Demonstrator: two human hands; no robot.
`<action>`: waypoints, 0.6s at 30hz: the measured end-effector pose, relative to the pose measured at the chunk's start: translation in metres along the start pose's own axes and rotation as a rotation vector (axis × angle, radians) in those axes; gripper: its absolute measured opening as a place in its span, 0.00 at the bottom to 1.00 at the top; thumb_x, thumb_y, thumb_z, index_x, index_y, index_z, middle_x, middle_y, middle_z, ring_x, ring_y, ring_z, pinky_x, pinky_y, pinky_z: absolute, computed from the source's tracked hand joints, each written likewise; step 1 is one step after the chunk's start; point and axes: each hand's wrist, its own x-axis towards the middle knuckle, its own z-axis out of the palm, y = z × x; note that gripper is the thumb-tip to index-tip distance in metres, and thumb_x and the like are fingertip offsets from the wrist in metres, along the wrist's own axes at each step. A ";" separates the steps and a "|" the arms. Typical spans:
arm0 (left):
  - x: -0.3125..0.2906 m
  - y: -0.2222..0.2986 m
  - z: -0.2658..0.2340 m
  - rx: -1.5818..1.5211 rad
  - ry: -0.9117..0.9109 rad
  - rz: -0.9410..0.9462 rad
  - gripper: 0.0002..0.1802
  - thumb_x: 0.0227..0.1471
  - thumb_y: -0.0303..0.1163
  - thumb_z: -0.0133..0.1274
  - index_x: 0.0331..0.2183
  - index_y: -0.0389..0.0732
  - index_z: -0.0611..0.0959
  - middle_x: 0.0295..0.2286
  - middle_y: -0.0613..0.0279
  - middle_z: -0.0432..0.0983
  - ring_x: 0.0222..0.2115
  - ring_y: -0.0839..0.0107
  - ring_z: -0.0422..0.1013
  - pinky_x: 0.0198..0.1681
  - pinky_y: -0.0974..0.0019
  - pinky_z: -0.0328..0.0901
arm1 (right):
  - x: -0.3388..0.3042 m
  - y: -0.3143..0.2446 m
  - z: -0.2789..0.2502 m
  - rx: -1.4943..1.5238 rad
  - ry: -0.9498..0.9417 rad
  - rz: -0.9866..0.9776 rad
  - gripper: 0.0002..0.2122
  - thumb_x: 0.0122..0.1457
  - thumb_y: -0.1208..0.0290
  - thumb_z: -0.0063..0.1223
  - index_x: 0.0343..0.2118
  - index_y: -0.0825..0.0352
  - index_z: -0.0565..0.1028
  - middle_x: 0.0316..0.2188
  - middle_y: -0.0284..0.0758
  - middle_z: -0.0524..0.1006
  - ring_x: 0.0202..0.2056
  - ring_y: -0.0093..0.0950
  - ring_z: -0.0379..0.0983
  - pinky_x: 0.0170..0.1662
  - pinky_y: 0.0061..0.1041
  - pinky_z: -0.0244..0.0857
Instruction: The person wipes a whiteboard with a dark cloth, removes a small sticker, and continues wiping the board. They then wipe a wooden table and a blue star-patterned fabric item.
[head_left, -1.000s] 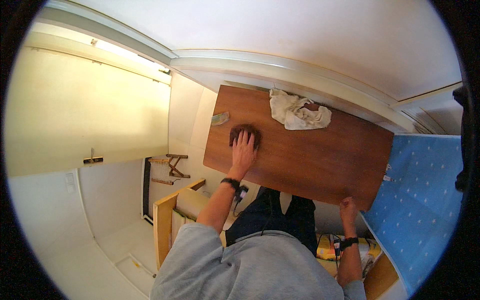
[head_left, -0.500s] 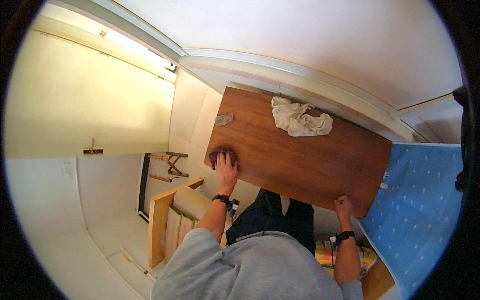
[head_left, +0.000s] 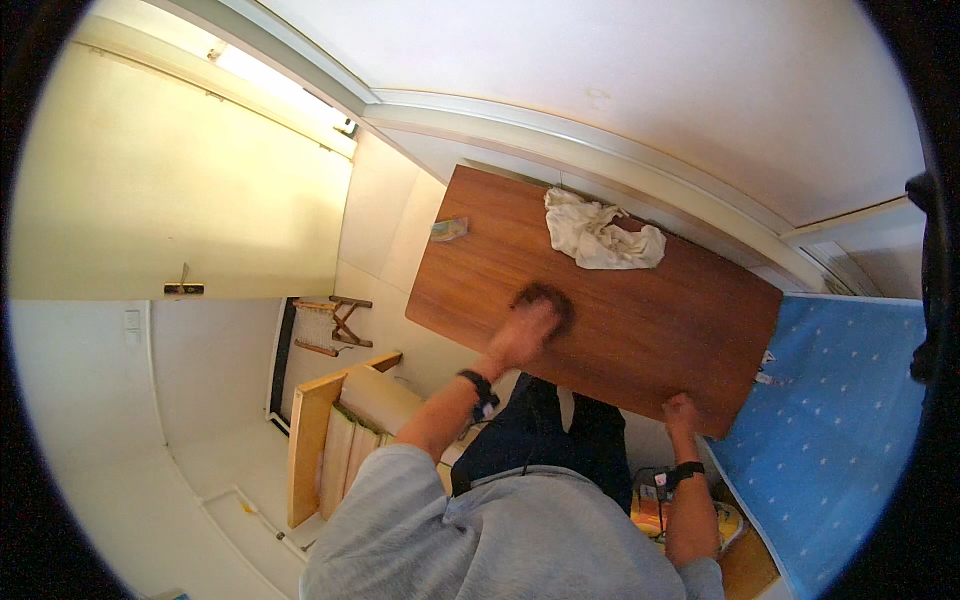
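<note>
My left hand (head_left: 527, 330) presses a dark maroon cloth (head_left: 545, 300) onto the brown wooden tabletop (head_left: 640, 325), near its middle. Motion smears both the fingers and the cloth, and much of the cloth is under the palm. At the table's near right edge, my right hand (head_left: 682, 410) is closed round the rim, its fingers curled. A crumpled white cloth (head_left: 600, 235) lies along the far edge. By the far left corner rests a small flat packet (head_left: 450, 229).
Beyond the table runs a white wall panel (head_left: 650, 80). On the right hangs a blue patterned sheet (head_left: 840, 400). A folding stool (head_left: 335, 325) stands on the floor to the left, near a wooden-framed piece (head_left: 310, 450). A pale door (head_left: 180, 180) fills the upper left.
The maroon cloth and my left hand have slid right from the table's left end to around its middle. My right hand stays at the near right edge.
</note>
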 end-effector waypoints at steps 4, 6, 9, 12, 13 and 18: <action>0.055 -0.064 -0.043 0.132 0.186 -0.328 0.34 0.55 0.35 0.56 0.61 0.37 0.70 0.64 0.44 0.58 0.65 0.47 0.54 0.66 0.42 0.52 | 0.000 0.004 0.005 0.129 -0.019 -0.006 0.09 0.52 0.69 0.66 0.32 0.66 0.76 0.34 0.43 0.79 0.38 0.44 0.76 0.43 0.44 0.70; 0.081 -0.075 -0.055 0.111 0.217 -0.430 0.35 0.55 0.37 0.57 0.61 0.37 0.69 0.64 0.44 0.58 0.65 0.47 0.54 0.66 0.42 0.53 | -0.002 0.003 0.004 0.180 -0.016 -0.034 0.09 0.52 0.70 0.66 0.32 0.66 0.76 0.33 0.43 0.79 0.38 0.44 0.76 0.43 0.44 0.70; 0.089 -0.062 -0.054 0.141 0.250 -0.441 0.35 0.55 0.38 0.58 0.61 0.36 0.69 0.63 0.44 0.59 0.65 0.47 0.54 0.66 0.42 0.53 | -0.004 -0.003 0.002 0.077 -0.004 -0.068 0.09 0.54 0.71 0.64 0.32 0.67 0.75 0.32 0.44 0.78 0.39 0.44 0.76 0.44 0.44 0.70; 0.066 -0.021 -0.036 0.117 0.177 -0.364 0.33 0.55 0.37 0.57 0.60 0.35 0.70 0.63 0.43 0.59 0.65 0.45 0.53 0.66 0.40 0.51 | -0.005 -0.007 0.002 0.031 0.031 0.002 0.09 0.53 0.70 0.65 0.32 0.67 0.76 0.32 0.44 0.78 0.38 0.44 0.76 0.43 0.44 0.69; 0.053 0.001 -0.026 0.133 0.134 -0.314 0.33 0.55 0.37 0.56 0.59 0.35 0.71 0.63 0.42 0.59 0.65 0.45 0.53 0.67 0.40 0.50 | -0.004 -0.008 0.002 0.045 0.035 -0.002 0.09 0.54 0.70 0.65 0.32 0.67 0.76 0.31 0.44 0.78 0.38 0.44 0.76 0.43 0.44 0.69; 0.011 0.105 0.014 0.097 -0.296 0.124 0.31 0.58 0.33 0.50 0.62 0.36 0.70 0.65 0.43 0.57 0.67 0.46 0.51 0.69 0.41 0.45 | -0.004 -0.008 0.005 0.012 0.042 0.033 0.08 0.57 0.71 0.64 0.32 0.67 0.75 0.32 0.44 0.77 0.38 0.44 0.75 0.42 0.44 0.69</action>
